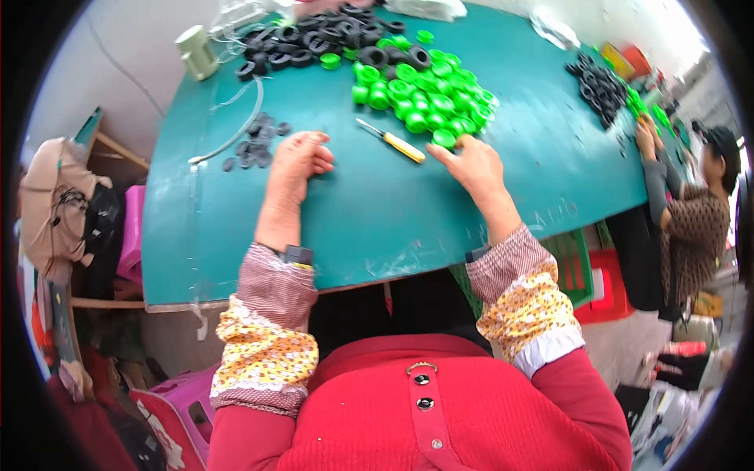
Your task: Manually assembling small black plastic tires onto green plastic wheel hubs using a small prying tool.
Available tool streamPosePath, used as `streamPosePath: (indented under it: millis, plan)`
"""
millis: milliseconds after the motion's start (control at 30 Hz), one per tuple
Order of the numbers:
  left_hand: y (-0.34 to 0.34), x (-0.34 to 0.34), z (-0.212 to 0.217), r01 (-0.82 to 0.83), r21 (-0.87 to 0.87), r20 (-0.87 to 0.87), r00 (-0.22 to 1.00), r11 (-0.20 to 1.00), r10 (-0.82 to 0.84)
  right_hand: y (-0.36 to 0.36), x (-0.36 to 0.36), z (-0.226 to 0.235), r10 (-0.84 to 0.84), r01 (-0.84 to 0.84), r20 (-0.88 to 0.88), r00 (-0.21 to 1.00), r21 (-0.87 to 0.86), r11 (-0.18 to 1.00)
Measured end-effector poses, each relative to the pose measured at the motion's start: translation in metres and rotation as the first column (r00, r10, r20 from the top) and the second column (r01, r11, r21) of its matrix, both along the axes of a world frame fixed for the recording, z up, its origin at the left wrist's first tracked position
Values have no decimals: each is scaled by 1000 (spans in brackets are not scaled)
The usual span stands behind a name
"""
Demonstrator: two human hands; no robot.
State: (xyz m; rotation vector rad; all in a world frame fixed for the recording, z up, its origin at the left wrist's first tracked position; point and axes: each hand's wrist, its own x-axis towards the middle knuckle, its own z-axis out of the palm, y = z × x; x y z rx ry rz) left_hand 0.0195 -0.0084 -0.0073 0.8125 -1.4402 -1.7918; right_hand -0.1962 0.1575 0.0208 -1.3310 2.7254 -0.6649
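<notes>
My left hand [302, 162] rests on the green tabletop beside a small group of dark discs [255, 141]. Its fingers are curled in, and whatever they might hold is hidden. At the near edge of a heap of bright green plastic wheel hubs [428, 102], my right hand [477, 166] reaches with thumb and forefinger apart. One green hub [444, 139] lies between those fingertips; contact with it is unclear. Between my hands lies a screwdriver [403, 147] with a yellow handle, its shaft pointing away to the left.
Behind the hubs is a pile of black rings [314, 39]. A pale green mug [196, 53] stands far left, near a curved clear tube [243, 129]. At the right, a co-worker [691, 196] handles green pieces beside more black rings [601, 86]. A green crate [577, 271] sits below the table edge.
</notes>
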Motion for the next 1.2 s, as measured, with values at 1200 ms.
streamPosePath:
  millis: [1200]
  plan:
    - [-52,-69,56,394,-850,498,817,350,291,1,-39,-33,179,-177,-8,984,-188,966]
